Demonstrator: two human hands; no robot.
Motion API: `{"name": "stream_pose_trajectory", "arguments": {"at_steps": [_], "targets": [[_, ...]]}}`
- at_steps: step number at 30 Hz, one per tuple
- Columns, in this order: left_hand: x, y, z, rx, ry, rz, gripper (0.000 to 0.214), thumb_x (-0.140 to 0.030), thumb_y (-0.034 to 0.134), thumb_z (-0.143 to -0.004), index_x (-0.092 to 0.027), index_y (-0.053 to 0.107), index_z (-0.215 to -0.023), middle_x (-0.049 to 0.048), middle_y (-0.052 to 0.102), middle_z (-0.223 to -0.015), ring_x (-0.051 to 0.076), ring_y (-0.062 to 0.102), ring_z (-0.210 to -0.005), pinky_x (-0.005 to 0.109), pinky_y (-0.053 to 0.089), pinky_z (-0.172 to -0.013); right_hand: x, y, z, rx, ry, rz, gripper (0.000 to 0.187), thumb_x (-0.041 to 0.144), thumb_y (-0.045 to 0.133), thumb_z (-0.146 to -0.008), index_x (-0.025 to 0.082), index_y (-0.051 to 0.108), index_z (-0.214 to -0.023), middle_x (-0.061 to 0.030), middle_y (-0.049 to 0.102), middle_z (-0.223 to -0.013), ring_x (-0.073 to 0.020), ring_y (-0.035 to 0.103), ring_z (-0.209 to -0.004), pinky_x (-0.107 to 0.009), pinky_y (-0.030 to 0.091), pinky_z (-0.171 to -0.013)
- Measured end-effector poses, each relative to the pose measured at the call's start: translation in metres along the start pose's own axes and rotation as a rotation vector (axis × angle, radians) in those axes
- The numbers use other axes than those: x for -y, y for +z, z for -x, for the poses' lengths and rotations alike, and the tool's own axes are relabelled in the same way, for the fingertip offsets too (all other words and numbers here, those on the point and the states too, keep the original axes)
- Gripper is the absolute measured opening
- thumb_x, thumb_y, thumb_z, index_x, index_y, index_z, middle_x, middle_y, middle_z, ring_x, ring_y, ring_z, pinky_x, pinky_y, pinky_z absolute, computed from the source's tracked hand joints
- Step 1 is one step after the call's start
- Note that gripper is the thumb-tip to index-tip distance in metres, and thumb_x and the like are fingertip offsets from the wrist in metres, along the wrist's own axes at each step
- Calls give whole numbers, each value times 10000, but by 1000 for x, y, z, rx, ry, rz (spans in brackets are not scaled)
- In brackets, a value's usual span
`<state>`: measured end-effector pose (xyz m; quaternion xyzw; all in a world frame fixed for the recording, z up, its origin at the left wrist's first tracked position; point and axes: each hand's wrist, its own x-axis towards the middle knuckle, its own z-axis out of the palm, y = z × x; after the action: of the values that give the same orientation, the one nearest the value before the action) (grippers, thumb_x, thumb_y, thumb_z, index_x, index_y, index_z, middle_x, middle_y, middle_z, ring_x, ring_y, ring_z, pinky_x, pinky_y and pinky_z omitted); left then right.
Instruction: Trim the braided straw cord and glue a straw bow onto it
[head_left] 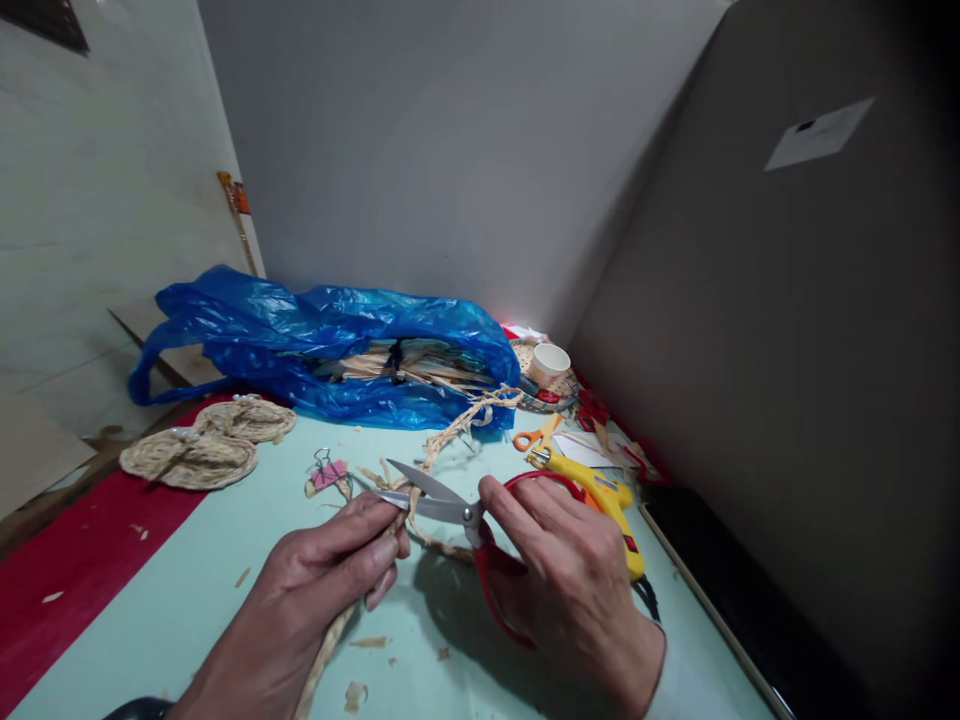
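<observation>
My left hand (pixel 334 570) pinches a braided straw cord (pixel 328 645), which trails down past the palm toward the bottom edge. Red-handled scissors (pixel 442 505) are gripped in my right hand (pixel 574 570). Their blades are parted and lie around the loose straw just beyond my left fingertips. More of the straw braid (pixel 465 422) runs from there up to the blue bag, and a strand curves below the blades. Beside my left hand sits a pink binder clip (pixel 328 474) with straw at it.
A blue plastic bag (pixel 255 335) holds straw bundles (pixel 367 362) at the back. Woven straw pieces (pixel 191 460) lie on the left. On the right are a yellow glue gun (pixel 626 500), orange-handled scissors (pixel 536 436) and a white cup (pixel 550 363). Straw scraps (pixel 356 695) dot the pale-green tabletop.
</observation>
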<state>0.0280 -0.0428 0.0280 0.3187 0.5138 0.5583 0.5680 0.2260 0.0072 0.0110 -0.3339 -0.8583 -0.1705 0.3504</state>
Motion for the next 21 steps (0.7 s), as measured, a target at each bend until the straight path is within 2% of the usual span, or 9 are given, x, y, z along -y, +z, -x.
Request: {"name": "stream_pose_trajectory", "arguments": {"at_steps": [3, 7, 10, 13, 15, 17, 19, 21], "targets": [[0, 0, 0, -10, -44, 32, 118, -296, 897, -597, -261, 819, -677, -2, 694, -689, 162, 609, -727, 186, 525, -629, 0, -1, 0, -15, -18, 22, 241, 97, 475, -899, 118, 649, -1064, -42, 604, -750, -188, 520, -652, -311, 367, -590], [2, -1, 0, -50, -57, 29, 157, -266, 901, -596, -304, 842, -737, -7, 702, -664, 198, 638, -782, 225, 542, -680, 0, -3, -2, -15, -41, 51, 208, 106, 477, -933, 105, 649, -1051, -42, 623, -734, -185, 544, -631, -311, 368, -574], [1, 0, 0, -76, -62, 23, 223, -241, 894, -612, -351, 850, -801, -16, 691, -620, 198, 641, -836, 200, 534, -721, 1, -3, 0, 7, -44, 70, 195, 104, 485, -938, 110, 649, -1043, -35, 628, -714, -177, 548, -600, -308, 358, -554], [-2, 0, 0, -66, -74, 44, 233, -212, 889, -616, -356, 851, -795, -14, 724, -662, 179, 639, -732, 207, 541, -686, 1, -1, 0, 33, 8, -4, 213, 99, 477, -907, 136, 651, -1024, -31, 632, -712, -169, 543, -584, -297, 342, -528], [-3, 0, 0, -38, -74, 54, 249, -201, 883, -621, -350, 851, -818, -7, 746, -713, 165, 613, -634, 230, 545, -623, 0, -1, -2, 59, 159, -181, 166, 135, 491, -898, 169, 640, -963, -8, 612, -685, -147, 519, -560, -272, 348, -519], [-3, -2, -1, -9, -76, 31, 256, -211, 870, -640, -341, 850, -860, 5, 747, -731, 163, 596, -594, 238, 530, -559, -3, -2, -8, 79, 426, -417, 92, 239, 536, -921, 196, 606, -880, 17, 596, -651, -127, 502, -539, -248, 372, -523], [1, -3, -1, 20, -81, -21, 237, -251, 854, -670, -331, 848, -893, 16, 748, -751, 154, 580, -573, 226, 494, -501, -6, -4, -15, 62, 721, -703, 175, 380, 599, -919, 210, 575, -888, 13, 643, -690, -136, 569, -587, -243, 437, -561], [6, -4, -1, 62, -71, -72, 226, -299, 844, -690, -315, 848, -916, 25, 747, -774, 140, 559, -561, 208, 452, -466, -9, -7, -20, 23, 931, -1006, 297, 469, 678, -862, 220, 554, -966, -19, 715, -827, -173, 663, -724, -268, 511, -643]]}}
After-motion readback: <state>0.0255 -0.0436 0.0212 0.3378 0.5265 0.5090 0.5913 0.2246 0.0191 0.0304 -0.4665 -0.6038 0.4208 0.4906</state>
